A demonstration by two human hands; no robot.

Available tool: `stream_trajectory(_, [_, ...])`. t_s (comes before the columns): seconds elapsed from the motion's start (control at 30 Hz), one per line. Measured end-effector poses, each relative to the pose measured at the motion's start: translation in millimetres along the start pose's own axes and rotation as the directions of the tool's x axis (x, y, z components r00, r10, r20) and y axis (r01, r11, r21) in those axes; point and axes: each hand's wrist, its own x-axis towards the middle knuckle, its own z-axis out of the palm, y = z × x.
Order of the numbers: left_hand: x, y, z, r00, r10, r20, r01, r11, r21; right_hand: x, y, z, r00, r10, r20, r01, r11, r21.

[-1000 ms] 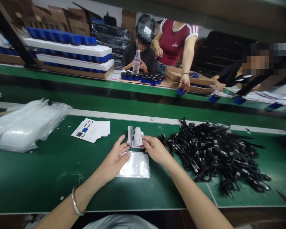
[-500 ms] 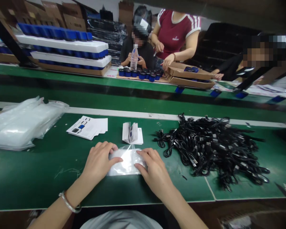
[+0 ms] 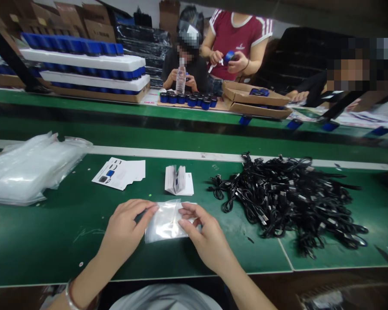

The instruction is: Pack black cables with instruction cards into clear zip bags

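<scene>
A small stack of clear plastic bags [image 3: 168, 226] lies flat on the green table in front of me, shiny with reflected light. My left hand [image 3: 132, 224] pinches the upper left corner of a bag between thumb and forefinger. At the right side of the stack, my right hand [image 3: 203, 228] is curved over the plastic with thumb and fingertips apart. Just beyond the bags stands a folded paper leaflet [image 3: 174, 181], its pages fanned, partly over a white sheet. Printed cards [image 3: 119, 173] with pictures of devices lie spread to its left.
A heap of black USB cables [image 3: 284, 202] covers the right of the table. Large clear plastic bags [image 3: 29, 168] lie at left. Across the bench, several people work near blue round devices [image 3: 200, 101], open cardboard boxes [image 3: 255, 99] and a plastic bottle [image 3: 181, 80].
My left hand has gone from lying over the bags to pinching a corner. My right fingers have curled slightly. The co-worker in red now holds a blue device.
</scene>
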Motion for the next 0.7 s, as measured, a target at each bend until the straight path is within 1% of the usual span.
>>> stream_trajectory(0.07, [-4,3,-1.5,0.998,-0.059,0.000,0.059,0.997,-0.040,2,0,5,0.998,0.053,0.015,-0.055,0.984,0.168])
stream_trajectory(0.1, [-6,4,-2.3,0.996,-0.092,0.011,0.092,0.994,-0.057,2,1,8,0.998,0.063,0.007,-0.063,0.974,0.219])
stream_trajectory(0.2, [-10,6,-4.2,0.984,-0.168,0.050,0.173,0.979,-0.105,2,3,13,0.997,0.076,0.005,-0.073,0.951,0.299])
stream_trajectory(0.27, [-13,5,-4.8,0.977,-0.199,0.071,0.207,0.970,-0.131,1,4,15,0.995,0.088,0.045,-0.098,0.933,0.347])
stream_trajectory(0.33, [-15,3,-4.8,0.974,-0.204,0.103,0.218,0.965,-0.149,0,4,16,0.990,0.102,0.094,-0.131,0.907,0.399])
stream_trajectory(0.37, [-17,2,-4.6,0.977,-0.188,0.103,0.201,0.969,-0.142,-1,3,16,0.988,0.105,0.112,-0.143,0.896,0.421])
stream_trajectory(0.4, [-18,2,-4.3,0.985,-0.161,0.066,0.168,0.979,-0.114,-2,3,16,0.987,0.107,0.124,-0.150,0.888,0.434])
stream_trajectory(0.43, [-21,2,-3.8,0.992,-0.129,-0.008,0.129,0.990,-0.061,-2,2,16,0.987,0.108,0.122,-0.151,0.887,0.437])
stream_trajectory(0.47, [-24,3,-3.3,0.990,-0.092,-0.104,0.093,0.996,0.002,-3,2,16,0.988,0.110,0.107,-0.145,0.891,0.430])
stream_trajectory(0.5, [-27,5,-2.6,0.979,-0.048,-0.198,0.060,0.996,0.058,-4,1,16,0.990,0.114,0.082,-0.138,0.898,0.418])
stream_trajectory(0.53, [-31,7,-1.7,0.967,-0.004,-0.253,0.027,0.996,0.089,-5,0,16,0.991,0.119,0.060,-0.133,0.905,0.404])
stream_trajectory(0.57, [-35,10,-0.7,0.967,0.029,-0.253,-0.009,0.997,0.080,-5,0,16,0.991,0.122,0.045,-0.130,0.912,0.389])
stream_trajectory(0.6, [-39,13,0.6,0.978,0.048,-0.201,-0.042,0.999,0.031,-6,-1,17,0.992,0.122,0.043,-0.129,0.917,0.377])
stream_trajectory(0.63, [-42,16,1.9,0.991,0.058,-0.118,-0.064,0.997,-0.040,-7,-2,17,0.991,0.121,0.051,-0.131,0.922,0.364])
stream_trajectory(0.67, [-44,18,3.1,0.997,0.061,-0.036,-0.065,0.992,-0.111,-8,-2,18,0.990,0.124,0.065,-0.138,0.928,0.347])
stream_trajectory(0.7, [-46,20,4.0,0.998,0.048,0.032,-0.042,0.985,-0.168,-9,-3,20,0.988,0.132,0.084,-0.152,0.932,0.328])
